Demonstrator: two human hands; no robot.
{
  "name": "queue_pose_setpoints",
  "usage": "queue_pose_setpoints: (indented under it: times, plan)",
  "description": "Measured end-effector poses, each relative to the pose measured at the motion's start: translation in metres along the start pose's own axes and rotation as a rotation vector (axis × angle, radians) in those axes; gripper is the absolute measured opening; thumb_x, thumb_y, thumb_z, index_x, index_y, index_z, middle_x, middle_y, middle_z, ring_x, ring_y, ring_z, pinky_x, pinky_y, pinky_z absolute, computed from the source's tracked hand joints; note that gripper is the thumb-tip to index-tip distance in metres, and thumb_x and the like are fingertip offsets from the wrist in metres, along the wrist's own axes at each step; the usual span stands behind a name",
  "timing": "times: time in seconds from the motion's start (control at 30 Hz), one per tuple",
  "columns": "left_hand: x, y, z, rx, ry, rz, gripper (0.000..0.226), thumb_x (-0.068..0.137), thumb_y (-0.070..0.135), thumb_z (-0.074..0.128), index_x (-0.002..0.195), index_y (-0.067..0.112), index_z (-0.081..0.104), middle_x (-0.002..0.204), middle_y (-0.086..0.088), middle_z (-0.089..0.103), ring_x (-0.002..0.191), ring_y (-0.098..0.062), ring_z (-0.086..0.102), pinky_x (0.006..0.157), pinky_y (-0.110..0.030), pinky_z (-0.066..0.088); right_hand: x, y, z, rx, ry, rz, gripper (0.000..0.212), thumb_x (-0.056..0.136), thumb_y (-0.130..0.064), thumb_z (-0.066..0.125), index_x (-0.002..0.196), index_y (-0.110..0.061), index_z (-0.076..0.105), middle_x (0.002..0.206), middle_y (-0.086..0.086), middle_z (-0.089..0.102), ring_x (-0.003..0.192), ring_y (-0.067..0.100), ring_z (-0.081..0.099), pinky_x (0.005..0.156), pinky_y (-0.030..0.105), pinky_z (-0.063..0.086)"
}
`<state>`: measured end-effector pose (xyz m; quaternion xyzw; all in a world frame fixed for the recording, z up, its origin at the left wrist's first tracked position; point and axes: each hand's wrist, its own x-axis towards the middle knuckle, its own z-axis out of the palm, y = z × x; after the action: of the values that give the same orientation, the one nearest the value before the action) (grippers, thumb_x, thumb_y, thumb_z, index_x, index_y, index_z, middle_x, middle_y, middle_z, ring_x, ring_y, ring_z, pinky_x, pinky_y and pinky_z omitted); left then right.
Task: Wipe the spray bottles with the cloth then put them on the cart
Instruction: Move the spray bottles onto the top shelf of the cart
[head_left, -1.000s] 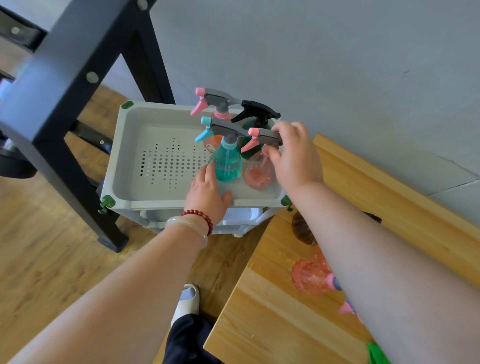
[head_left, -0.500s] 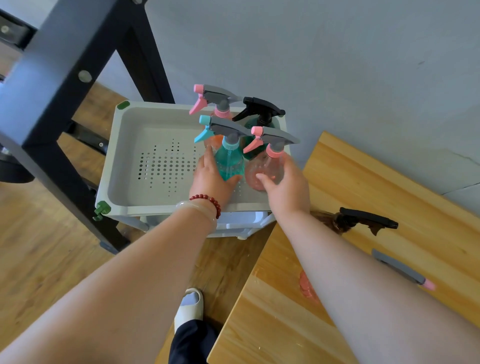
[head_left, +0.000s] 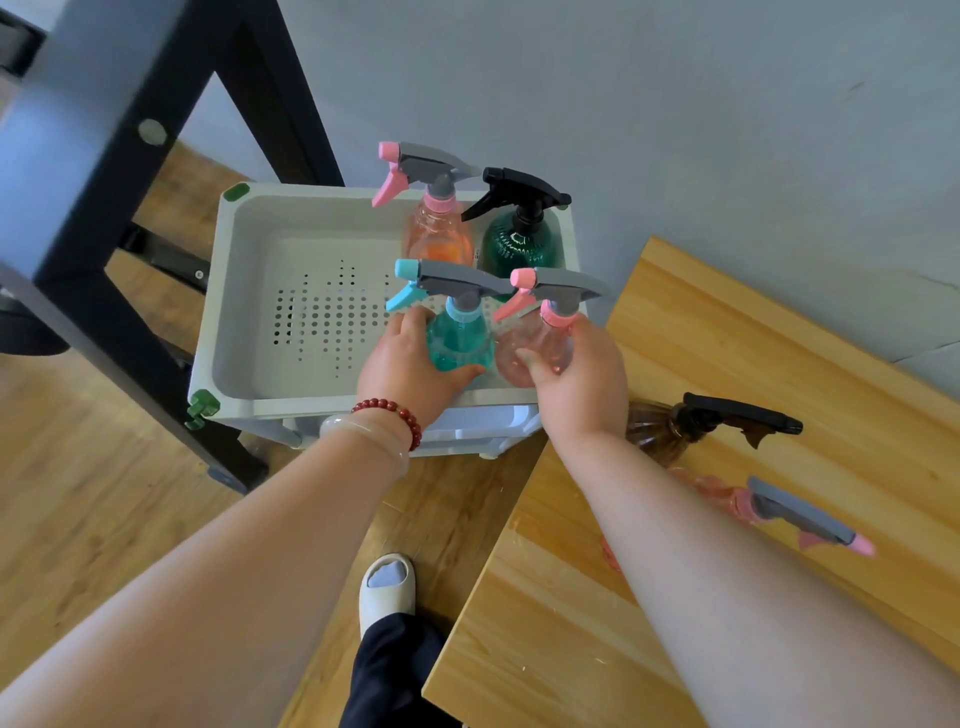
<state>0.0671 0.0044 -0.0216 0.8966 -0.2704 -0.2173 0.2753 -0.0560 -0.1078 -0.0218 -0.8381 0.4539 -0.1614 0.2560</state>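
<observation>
Care now means seating both flat in the cart tray (head_left: 311, 408) before letting go: left grip (head_left: 400, 369) wraps the teal bottle (head_left: 460, 343), right grip (head_left: 582, 384) wraps the clear pink bottle (head_left: 540, 345), each upright by the tray's near edge.

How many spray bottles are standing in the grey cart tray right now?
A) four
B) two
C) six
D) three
A: four stand upright in the cart tray: the orange bottle, the dark green bottle, the teal bottle gripped by the left hand, and the clear pink bottle gripped by the right hand.
</observation>
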Motion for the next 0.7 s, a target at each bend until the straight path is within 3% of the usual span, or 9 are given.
queue_pose_setpoints:
  times: [0.23, 0.37, 0.43, 0.5, 0.6, 0.7]
  plan:
    - [-0.008, 0.0, -0.003, 0.055, -0.032, 0.014, 0.073, 0.082, 0.05, 0.073, 0.139, 0.017, 0.041, 0.137, -0.002, 0.049, 0.113, -0.022, 0.058, 0.085, -0.032, 0.048, -0.007, 0.0, -0.002, 0.042, -0.004, 0.005, 0.042, 0.081, -0.038, 0.075, 0.115, -0.017, 0.061, 0.105, 0.002, 0.064, 0.1, 0.024, 0.059, 0.083, 0.04, 0.053]
    - [-0.008, -0.004, -0.007, 0.067, -0.073, 0.03, 0.078, 0.084, 0.05, 0.071, 0.145, 0.019, 0.035, 0.144, -0.003, 0.049, 0.119, -0.025, 0.056, 0.093, -0.037, 0.049, -0.011, 0.001, -0.01, 0.058, -0.089, 0.031, 0.064, 0.081, -0.046, 0.073, 0.134, -0.018, 0.052, 0.129, 0.002, 0.059, 0.123, 0.021, 0.053, 0.1, 0.042, 0.049]
    - [-0.007, -0.008, -0.014, 0.058, -0.112, 0.028, 0.086, 0.084, 0.049, 0.071, 0.152, 0.019, 0.027, 0.151, -0.003, 0.042, 0.128, -0.025, 0.051, 0.1, -0.039, 0.045, -0.014, 0.002, -0.019, 0.088, -0.126, 0.036, 0.068, 0.086, -0.041, 0.07, 0.145, -0.019, 0.042, 0.142, 0.002, 0.052, 0.134, 0.02, 0.044, 0.11, 0.039, 0.041]
    - [-0.008, -0.014, -0.022, 0.018, -0.119, 0.033, 0.086, 0.086, 0.043, 0.071, 0.154, 0.018, 0.025, 0.154, -0.004, 0.038, 0.134, -0.024, 0.045, 0.106, -0.036, 0.04, -0.018, 0.004, -0.031, 0.159, -0.125, 0.075, 0.063, 0.094, -0.029, 0.063, 0.15, -0.02, 0.036, 0.15, -0.001, 0.044, 0.14, 0.019, 0.038, 0.114, 0.037, 0.036]
    - [-0.006, -0.025, -0.033, -0.118, -0.026, 0.024, 0.064, 0.095, 0.026, 0.062, 0.152, 0.019, 0.033, 0.151, -0.004, 0.042, 0.136, -0.022, 0.042, 0.105, -0.029, 0.034, -0.017, 0.007, -0.042, 0.262, -0.08, 0.144, 0.05, 0.1, -0.01, 0.047, 0.148, -0.023, 0.04, 0.149, -0.006, 0.044, 0.138, 0.018, 0.041, 0.111, 0.028, 0.035]
    - [0.008, -0.029, -0.035, -0.203, 0.052, -0.015, 0.054, 0.1, 0.018, 0.054, 0.151, 0.019, 0.036, 0.151, -0.005, 0.043, 0.137, -0.02, 0.042, 0.106, -0.029, 0.033, 0.0, 0.005, -0.044, 0.27, -0.037, 0.147, 0.042, 0.103, -0.016, 0.043, 0.145, -0.024, 0.044, 0.148, -0.007, 0.045, 0.138, 0.013, 0.039, 0.111, 0.026, 0.032]
